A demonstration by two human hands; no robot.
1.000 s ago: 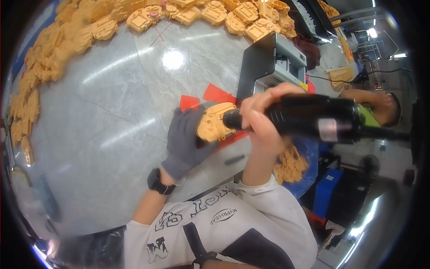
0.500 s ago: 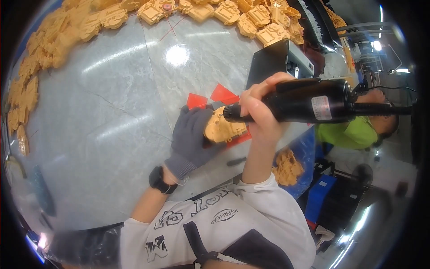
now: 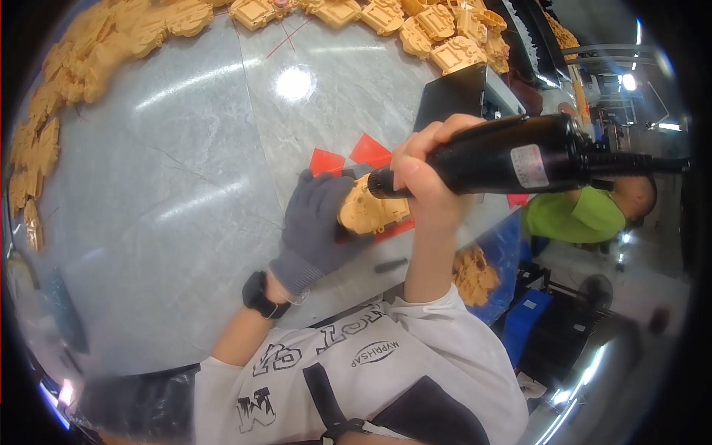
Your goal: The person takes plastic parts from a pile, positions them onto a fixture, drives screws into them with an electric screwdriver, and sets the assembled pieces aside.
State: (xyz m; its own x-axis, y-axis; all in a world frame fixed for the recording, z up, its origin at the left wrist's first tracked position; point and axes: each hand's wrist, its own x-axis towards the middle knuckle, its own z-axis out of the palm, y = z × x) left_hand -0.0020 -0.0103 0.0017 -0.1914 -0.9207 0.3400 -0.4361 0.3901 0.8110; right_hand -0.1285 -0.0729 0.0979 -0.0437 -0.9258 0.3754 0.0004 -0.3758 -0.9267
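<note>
While the bare right hand (image 3: pixel 430 176) wraps firmly round a black cylindrical power driver (image 3: pixel 504 154) near its ribbed nose, presumably for fine aim, the left hand (image 3: pixel 315 220), in a grey knit glove, grasps a yellow-orange moulded plastic housing (image 3: pixel 362 211) by its side, seemingly to brace it against the driver's twist. The housing sits beneath the nose on a grey marble-patterned tabletop (image 3: pixel 193 163), close to the worker's body, where both arms can probably work bent; whether the tip touches it cannot be told. Flat red pieces (image 3: pixel 327 162) show around the housing, perhaps marking its place. Just nearer the worker lies a slim dark object (image 3: pixel 391 265). A black box-shaped device (image 3: pixel 451 98) stands beyond the driver, and more yellow-orange housings (image 3: pixel 337 13) crowd the far and left edges, likely out of the hands' way. Further yellow-orange parts (image 3: pixel 475 276) rest on blue plastic sheeting (image 3: pixel 506 248) at the worker's right, apparently within reach; past them is a person in a green top (image 3: pixel 582 216).
</note>
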